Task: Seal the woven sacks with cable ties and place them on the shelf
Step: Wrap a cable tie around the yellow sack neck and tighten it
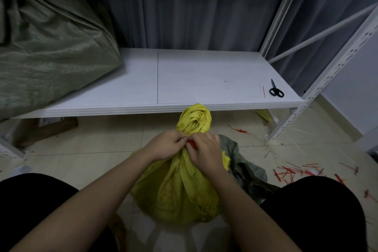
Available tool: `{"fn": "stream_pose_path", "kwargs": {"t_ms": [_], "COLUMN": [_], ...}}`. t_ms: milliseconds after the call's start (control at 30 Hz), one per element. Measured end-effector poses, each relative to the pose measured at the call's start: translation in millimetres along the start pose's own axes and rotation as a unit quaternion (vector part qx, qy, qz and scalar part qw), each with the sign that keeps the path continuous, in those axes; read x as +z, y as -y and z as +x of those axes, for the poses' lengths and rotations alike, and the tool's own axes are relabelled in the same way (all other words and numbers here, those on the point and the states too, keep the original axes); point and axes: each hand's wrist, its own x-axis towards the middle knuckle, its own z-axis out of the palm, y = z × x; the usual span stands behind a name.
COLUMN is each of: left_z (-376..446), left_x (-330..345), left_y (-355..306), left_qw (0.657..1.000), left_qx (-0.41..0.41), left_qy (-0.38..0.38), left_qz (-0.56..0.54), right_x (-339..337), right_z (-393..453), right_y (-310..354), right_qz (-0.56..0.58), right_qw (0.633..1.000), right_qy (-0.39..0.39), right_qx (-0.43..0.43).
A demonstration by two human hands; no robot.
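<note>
Yellow woven sack (180,186), lower centre: gathered neck pinched by left hand (166,145) and right hand (206,150) around red cable tie (191,143) (mostly hidden).

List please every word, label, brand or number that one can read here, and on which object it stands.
None can be read.
The yellow sack, the green sack, the shelf and the scissors show no print.
A paper under the shelf may carry print, but it is too dark and blurred to tell.
</note>
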Motion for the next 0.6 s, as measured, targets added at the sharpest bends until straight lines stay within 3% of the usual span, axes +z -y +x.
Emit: {"fn": "stream_pose_path", "kwargs": {"t_ms": [400,600], "left_z": [5.8,7.2], "left_x": [20.5,12.9], "left_y": [11.9,20.7], "left_qw": [0.993,0.993], "left_qx": [0.005,-0.026], "left_qy": [-0.071,-0.057], "left_qz": [-0.097,-0.104], "right_x": [11.4,24.1], "right_z": [5.7,18.4], "right_y": [-13.3,-22.4], "right_qz": [0.045,0.099], "right_qw": [0.997,0.991], "right_qy": [0.022,0.057], "right_qx": [0.061,0.068]}}
